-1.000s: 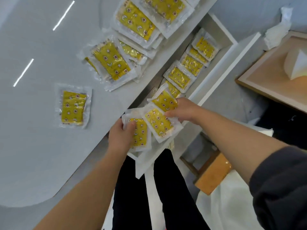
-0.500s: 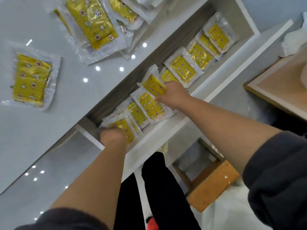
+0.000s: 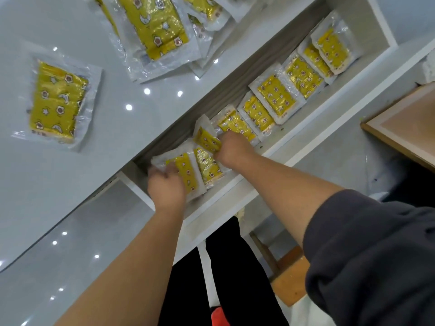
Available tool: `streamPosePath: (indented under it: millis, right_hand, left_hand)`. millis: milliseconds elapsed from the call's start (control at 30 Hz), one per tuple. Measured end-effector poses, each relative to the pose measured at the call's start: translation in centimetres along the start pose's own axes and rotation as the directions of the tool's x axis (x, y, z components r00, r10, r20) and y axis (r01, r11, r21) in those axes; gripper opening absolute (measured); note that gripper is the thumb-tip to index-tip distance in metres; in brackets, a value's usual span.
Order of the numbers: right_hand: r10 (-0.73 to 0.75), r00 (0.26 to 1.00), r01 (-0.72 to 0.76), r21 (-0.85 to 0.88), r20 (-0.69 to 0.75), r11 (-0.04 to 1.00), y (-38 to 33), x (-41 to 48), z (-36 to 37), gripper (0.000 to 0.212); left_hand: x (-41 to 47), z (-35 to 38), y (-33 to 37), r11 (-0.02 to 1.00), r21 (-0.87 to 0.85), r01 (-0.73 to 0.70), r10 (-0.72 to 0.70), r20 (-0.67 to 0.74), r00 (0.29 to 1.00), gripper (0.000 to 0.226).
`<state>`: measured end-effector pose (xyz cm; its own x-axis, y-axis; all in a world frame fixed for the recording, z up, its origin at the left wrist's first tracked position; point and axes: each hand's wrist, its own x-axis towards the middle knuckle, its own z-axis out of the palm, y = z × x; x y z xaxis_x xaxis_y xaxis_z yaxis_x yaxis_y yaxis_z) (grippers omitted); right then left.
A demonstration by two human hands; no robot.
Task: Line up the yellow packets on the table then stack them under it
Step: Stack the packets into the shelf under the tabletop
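Note:
Several yellow packets in clear wrap lie in an overlapping row on the white shelf under the glossy tabletop. My left hand grips the nearest packet at the row's left end. My right hand pinches a tilted packet that stands partly upright above the row. Further packets continue to the right end. On the tabletop one packet lies alone, and a loose pile sits at the top.
A wooden board or frame lies on the right. A wooden stool stands below the shelf beside my dark trouser legs. The shelf's white end wall closes the far right.
Both hands have carried their packets from the table's edge down onto the shelf. The camera has leaned closer, so the shelf row looks larger.

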<state>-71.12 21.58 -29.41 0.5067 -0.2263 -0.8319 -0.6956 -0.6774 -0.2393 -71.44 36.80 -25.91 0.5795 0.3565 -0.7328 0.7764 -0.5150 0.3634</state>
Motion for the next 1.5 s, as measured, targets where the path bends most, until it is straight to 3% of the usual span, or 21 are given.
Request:
streamPosePath:
  millis: [100, 167, 400, 600, 767, 867, 967, 1067, 1100, 1167, 1200, 1267, 1300, 1367, 1433, 1467, 1500]
  right_hand:
    - [-0.034, 0.999, 0.035, -0.042, 0.018, 0.999, 0.2, 0.2, -0.1, 0.021]
    - [-0.066, 0.998, 0.066, -0.069, 0.005, 0.995, 0.4, 0.3, -0.2, 0.019]
    - [-0.149, 0.985, 0.134, -0.162, -0.086, 0.978, 0.1, 0.4, -0.4, 0.016]
    - [-0.141, 0.989, 0.135, -0.118, -0.044, 0.984, 0.0, 0.5, -0.5, 0.012]
    - [0.03, 0.996, -0.023, 0.072, -0.086, 0.997, 1.9, -0.4, -2.3, 0.037]
    - [0.126, 0.99, -0.134, -0.153, -0.057, 0.979, 2.5, -0.5, -3.2, 0.042]
    - [0.23, 0.973, -0.197, -0.542, -0.007, 0.817, 2.0, -0.4, -4.0, 0.044]
    - [0.272, 0.96, -0.247, -0.658, -0.066, 0.712, 2.0, -0.3, -5.3, 0.057]
    - [0.237, 0.967, -0.242, -0.644, -0.096, 0.726, 2.1, -0.4, -5.9, 0.059]
    - [0.069, 0.989, -0.122, -0.461, -0.13, 0.879, 2.6, -0.2, -7.0, 0.052]
    - [-0.003, 0.996, -0.021, -0.246, -0.094, 0.969, 2.8, -0.1, -7.4, 0.043]
    - [-0.065, 0.995, 0.049, 0.192, 0.079, 0.98, 2.8, -0.3, -8.0, 0.032]
    - [-0.092, 0.986, 0.051, 0.273, 0.14, 0.961, 2.8, -0.4, -8.1, 0.029]
    - [-0.121, 0.982, 0.084, 0.238, 0.143, 0.967, 3.3, -0.1, -8.0, 0.028]
    - [-0.115, 0.99, 0.094, 0.21, 0.087, 0.973, 4.1, 0.3, -7.9, 0.032]
    - [-0.106, 0.992, 0.091, 0.205, 0.063, 0.975, 4.6, 0.6, -8.0, 0.031]
    - [-0.094, 0.995, 0.084, 0.198, 0.043, 0.977, 5.0, 0.8, -8.2, 0.03]
  left_hand:
    - [0.5, 0.2, -0.2, 0.979, 0.103, -0.174, 0.155, 0.169, 0.973, 0.034]
    - [1.0, 0.2, -0.4, 0.952, 0.186, -0.244, 0.204, 0.209, 0.956, 0.03]
    - [0.1, -0.5, -0.7, 0.903, 0.384, -0.194, 0.198, 0.028, 0.98, 0.032]
    - [0.9, -0.5, -0.8, 0.943, 0.293, -0.16, 0.167, 0.002, 0.986, 0.036]
    - [0.3, -0.6, -0.1, 0.996, 0.022, -0.09, 0.089, 0.032, 0.996, 0.037]
    - [-0.3, -0.4, 0.6, 0.984, -0.178, 0.025, 0.001, 0.142, 0.99, 0.027]
    - [-0.1, 0.3, 1.2, 0.952, -0.269, 0.148, -0.09, 0.218, 0.972, 0.016]
    - [0.7, 1.3, 2.1, 0.945, -0.253, 0.206, -0.133, 0.277, 0.952, 0.015]
    - [1.0, 1.6, 2.4, 0.947, -0.237, 0.216, -0.14, 0.299, 0.944, 0.019]
    - [1.3, 2.4, 3.0, 0.956, -0.206, 0.21, -0.132, 0.338, 0.932, 0.022]
    - [1.4, 2.9, 3.3, 0.96, -0.197, 0.199, -0.119, 0.355, 0.927, 0.018]
    - [1.3, 3.8, 4.0, 0.962, -0.197, 0.191, -0.097, 0.407, 0.908, 0.012]
    - [1.2, 4.3, 4.3, 0.957, -0.216, 0.195, -0.081, 0.446, 0.891, 0.012]
    - [0.6, 5.2, 5.2, 0.957, -0.229, 0.178, -0.043, 0.496, 0.867, 0.015]
    - [0.4, 5.8, 5.6, 0.998, -0.033, -0.059, 0.068, 0.427, 0.902, 0.019]
    - [0.5, 5.9, 5.5, 0.955, 0.137, -0.265, 0.198, 0.372, 0.907, 0.018]
    - [0.7, 5.9, 5.4, 0.835, 0.304, -0.458, 0.35, 0.347, 0.87, 0.017]
